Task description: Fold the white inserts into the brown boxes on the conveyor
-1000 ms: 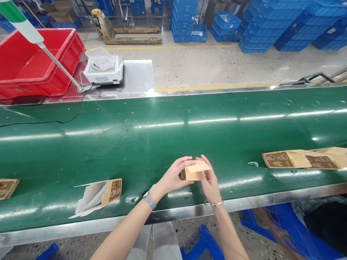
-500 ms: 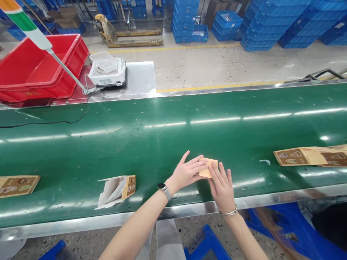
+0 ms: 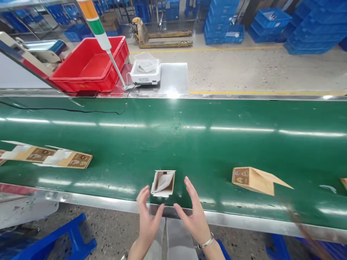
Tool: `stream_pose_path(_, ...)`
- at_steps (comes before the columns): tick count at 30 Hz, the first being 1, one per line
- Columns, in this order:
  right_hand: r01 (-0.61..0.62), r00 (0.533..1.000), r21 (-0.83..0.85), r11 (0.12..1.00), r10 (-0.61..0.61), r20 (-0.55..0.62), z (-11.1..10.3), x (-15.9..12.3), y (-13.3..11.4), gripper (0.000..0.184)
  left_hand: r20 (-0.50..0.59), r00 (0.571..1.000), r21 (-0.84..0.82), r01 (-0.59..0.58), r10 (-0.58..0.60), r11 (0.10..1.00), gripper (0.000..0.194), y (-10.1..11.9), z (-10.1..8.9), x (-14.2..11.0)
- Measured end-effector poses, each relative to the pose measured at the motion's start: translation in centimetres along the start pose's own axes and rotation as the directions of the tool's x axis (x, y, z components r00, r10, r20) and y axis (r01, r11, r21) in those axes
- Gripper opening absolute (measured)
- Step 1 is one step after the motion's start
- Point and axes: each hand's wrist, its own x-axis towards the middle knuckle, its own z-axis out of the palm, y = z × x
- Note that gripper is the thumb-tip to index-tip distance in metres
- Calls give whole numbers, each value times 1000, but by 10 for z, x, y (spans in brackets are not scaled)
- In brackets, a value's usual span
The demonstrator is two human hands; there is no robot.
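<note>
A small open carton [image 3: 173, 186] with folded white paper [image 3: 164, 181] inside sits near the front edge of the green conveyor belt [image 3: 151, 144]. On its near left side is my left hand [image 3: 148, 218], fingers apart and holding nothing. My right hand [image 3: 194, 217], also empty and spread, is at its near right side. Neither hand appears to touch the carton. Farther right on the belt lies a brown and tan carton [image 3: 253, 180] with a long flap sticking out to the right.
More printed cartons [image 3: 78, 160] lie in a row at the belt's left. Beyond the far rail are a red bin [image 3: 89, 68], a white scale [image 3: 145, 76] and a striped signal pole [image 3: 96, 27]. Blue crates [image 3: 221, 21] and a yellow pallet jack [image 3: 162, 39] stand on the floor.
My view has swung left. Both hands have let go of the tan carton, which is now off to the right, and are apart near the open carton with paper.
</note>
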Motion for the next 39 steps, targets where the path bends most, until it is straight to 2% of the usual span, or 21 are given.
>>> stream_pose_path(3,43,999,70,997,-43,-1,17,19,3,76,199,967,-80,-144,157,986,63,-12,11,22)
stream_pose_path(6,132,991,-7,991,-132,28,7,32,11,70,300,893,-105,-319,336,942,53,-13,21,43)
stream_pose_path(9,219,974,-107,970,-211,76,-8,33,18,66,403,810,-43,-449,426,893,42,-11,25,58)
stream_pose_path(11,231,971,-144,962,-218,103,-15,29,23,63,407,796,45,-507,447,861,36,-10,26,61)
stream_pose_path(14,199,973,-163,966,-175,151,-23,27,30,53,392,821,151,-503,415,851,33,-8,29,59)
stream_pose_path(17,206,960,-185,961,-161,231,-32,34,37,46,476,814,64,-409,332,910,31,-3,34,55)
stream_pose_path(20,240,943,-195,951,-180,281,-42,40,42,45,534,814,-108,-202,228,973,27,4,44,52)
stream_pose_path(23,203,963,-127,971,-175,204,-41,34,45,42,529,841,-221,9,112,975,19,14,59,49)
stream_pose_path(26,32,999,52,998,-30,-38,-29,25,44,41,473,880,-332,211,-31,919,17,24,73,44)
stream_pose_path(28,-109,972,218,970,150,-179,-21,23,41,55,442,887,-433,341,-134,835,29,29,81,41)
stream_pose_path(29,-173,948,302,937,242,-209,-18,25,40,65,442,880,-476,394,-173,786,39,31,83,40)
stream_pose_path(31,-292,901,445,847,400,-170,-16,29,37,71,476,852,-528,475,-217,704,54,34,88,40)
stream_pose_path(34,-415,858,542,731,513,-36,-22,35,35,61,554,796,-522,561,-245,643,51,39,95,42)
stream_pose_path(37,-414,857,537,735,514,-44,-29,35,36,57,579,760,-493,614,-295,617,44,45,105,43)
stream_pose_path(39,-392,866,485,782,491,-94,-31,35,37,56,559,769,-477,605,-311,638,41,48,114,42)
